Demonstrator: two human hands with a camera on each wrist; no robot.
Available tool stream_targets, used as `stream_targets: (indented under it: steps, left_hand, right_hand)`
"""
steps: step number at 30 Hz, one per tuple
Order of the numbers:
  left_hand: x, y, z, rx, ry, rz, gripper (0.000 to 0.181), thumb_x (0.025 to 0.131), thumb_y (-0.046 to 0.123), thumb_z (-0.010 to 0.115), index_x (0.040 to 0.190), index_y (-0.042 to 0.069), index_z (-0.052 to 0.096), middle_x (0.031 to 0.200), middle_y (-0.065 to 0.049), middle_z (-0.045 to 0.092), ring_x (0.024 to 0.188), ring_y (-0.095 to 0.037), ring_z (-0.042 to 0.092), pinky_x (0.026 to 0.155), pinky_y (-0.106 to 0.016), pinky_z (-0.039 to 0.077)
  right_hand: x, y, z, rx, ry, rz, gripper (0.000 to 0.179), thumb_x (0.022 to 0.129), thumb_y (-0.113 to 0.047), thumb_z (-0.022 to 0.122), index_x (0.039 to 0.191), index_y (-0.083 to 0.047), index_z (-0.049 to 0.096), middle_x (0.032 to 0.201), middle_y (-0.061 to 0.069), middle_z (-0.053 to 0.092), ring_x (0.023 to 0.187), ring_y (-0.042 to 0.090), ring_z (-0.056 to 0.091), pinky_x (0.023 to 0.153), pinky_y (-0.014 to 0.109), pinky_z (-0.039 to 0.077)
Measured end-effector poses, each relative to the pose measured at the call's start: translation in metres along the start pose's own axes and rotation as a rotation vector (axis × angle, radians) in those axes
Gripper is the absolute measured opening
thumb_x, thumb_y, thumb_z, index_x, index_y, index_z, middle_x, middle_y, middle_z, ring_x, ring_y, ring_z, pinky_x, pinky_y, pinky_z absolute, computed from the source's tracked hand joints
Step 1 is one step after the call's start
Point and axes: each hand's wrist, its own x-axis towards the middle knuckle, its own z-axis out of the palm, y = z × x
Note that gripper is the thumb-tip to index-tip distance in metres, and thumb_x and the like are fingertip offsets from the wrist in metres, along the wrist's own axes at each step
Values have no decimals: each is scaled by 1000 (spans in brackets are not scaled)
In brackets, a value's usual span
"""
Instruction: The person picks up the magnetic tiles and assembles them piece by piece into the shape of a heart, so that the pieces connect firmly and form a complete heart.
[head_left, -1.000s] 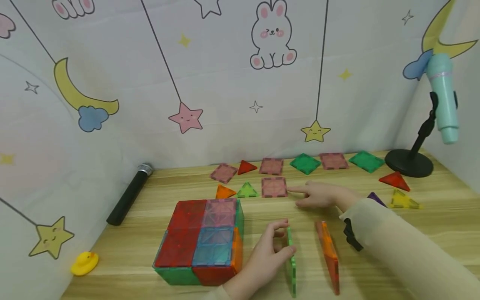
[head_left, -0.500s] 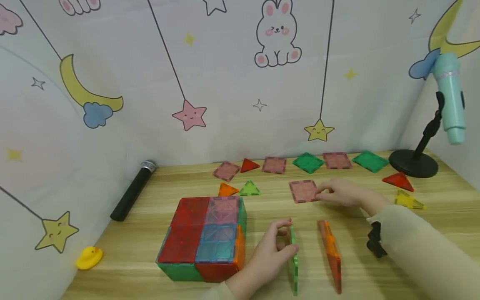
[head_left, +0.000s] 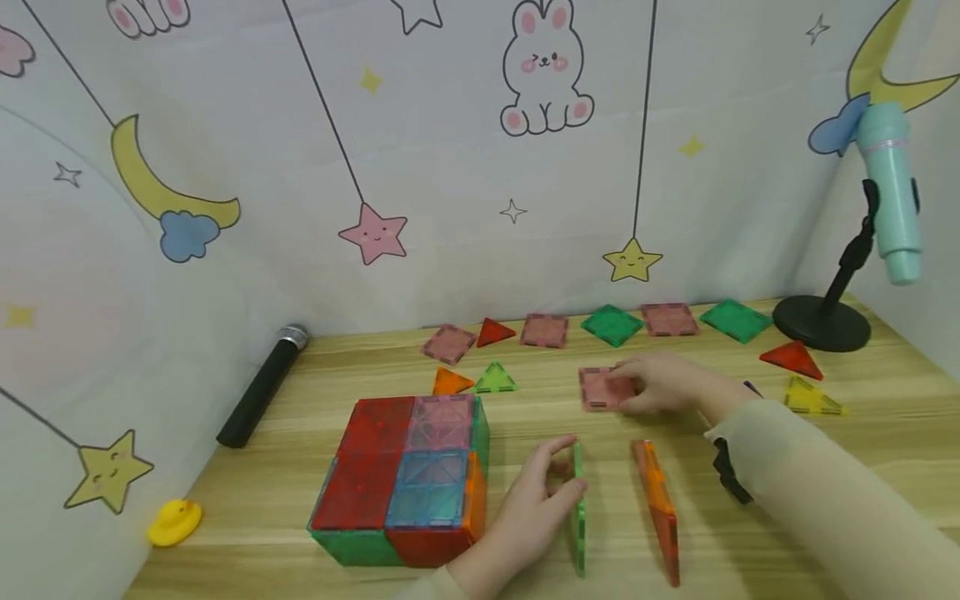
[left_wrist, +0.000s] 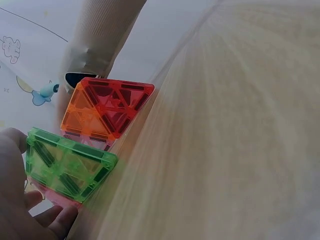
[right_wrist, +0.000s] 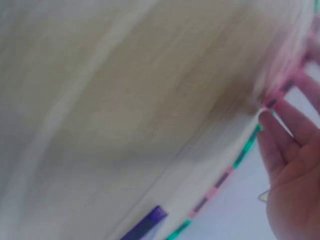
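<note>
My left hand [head_left: 528,504] grips a light-green translucent magnetic tile [head_left: 580,517] standing on edge, index finger at its far end and thumb nearer me. In the left wrist view this green tile [left_wrist: 67,165] has slanted sides. To its right stands an orange and red tile panel [head_left: 660,512], apart from both hands. My right hand [head_left: 660,385] holds a pink square magnetic tile [head_left: 595,389] by its right side; the fingers cover part of it. In the right wrist view the pink tile [right_wrist: 280,92] is blurred.
A box of red, pink, blue, green and orange tiles [head_left: 367,492] stands left of my left hand. Loose tiles, including a green diamond [head_left: 611,325], line the back. A black microphone [head_left: 262,387], yellow duck [head_left: 176,522] and mint microphone on a stand [head_left: 888,192] flank the table.
The right hand has slid the pink square tile to the right, away from the small triangles, and its fingers now lie over it. The left hand and green tile have hardly moved.
</note>
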Motion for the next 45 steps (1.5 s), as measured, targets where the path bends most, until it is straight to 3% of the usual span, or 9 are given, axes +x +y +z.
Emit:
stream_targets:
  steps: [5,13,18,21,26,32,38,45]
  left_hand:
    - [0,1,1,23,12,13,46,92,27,59,136,24,46,120,-4,50,96,-14,56,77,-29,49]
    - [2,0,3,-23,53,11,54,91,23,61,140,19,42,114,-7,53,81,-13,60,71,-27,49]
    - [6,1,6,-4,77,-4,61,91,26,61,145,22,35,123,-8,52,100,-17,56,82,-35,48]
    - [8,1,8,21,86,-16,63,91,28,60,147,24,31,128,-7,50,115,-20,48,94,-43,41]
    - [11,2,8,48,98,-18,62,91,26,58,147,26,31,129,-6,52,122,-22,44,101,-53,31]
    - [13,4,9,77,100,-21,59,89,24,57,145,27,37,125,-6,54,115,-22,48,94,-49,37]
    - [11,5,11,98,72,-23,57,90,26,57,144,27,39,121,-5,55,109,-22,50,86,-44,41]
    - [8,5,10,92,46,-19,58,91,27,57,145,27,37,121,-7,54,107,-22,51,84,-43,43]
  right_hand:
    - [-1,-12,-9,152,-55,31,39,91,-40,57,120,-14,64,107,0,64,92,18,58,82,44,46]
    - [-2,-27,-17,298,-199,1,29,89,-29,54,112,-18,67,109,-2,63,99,17,57,87,42,44]
    - [-6,-32,-16,317,-234,-24,31,86,-28,56,111,-16,68,108,-2,65,99,17,58,87,40,44]
    - [-8,-34,-16,321,-245,-32,32,86,-29,56,111,-15,68,107,-2,66,99,17,59,87,40,44]
    - [-14,-36,-15,352,-249,-7,32,87,-30,57,113,-16,68,110,-1,65,103,19,57,88,42,44]
    - [-28,-36,-14,377,-227,12,43,91,-38,56,124,-12,61,119,8,60,112,28,53,93,50,40]
    - [-54,-31,-10,482,-204,33,57,88,-36,63,135,-6,49,130,15,52,116,34,50,94,53,39]
    - [-66,-31,2,511,-130,4,50,91,-32,61,134,-8,50,128,9,55,114,30,52,93,47,42]
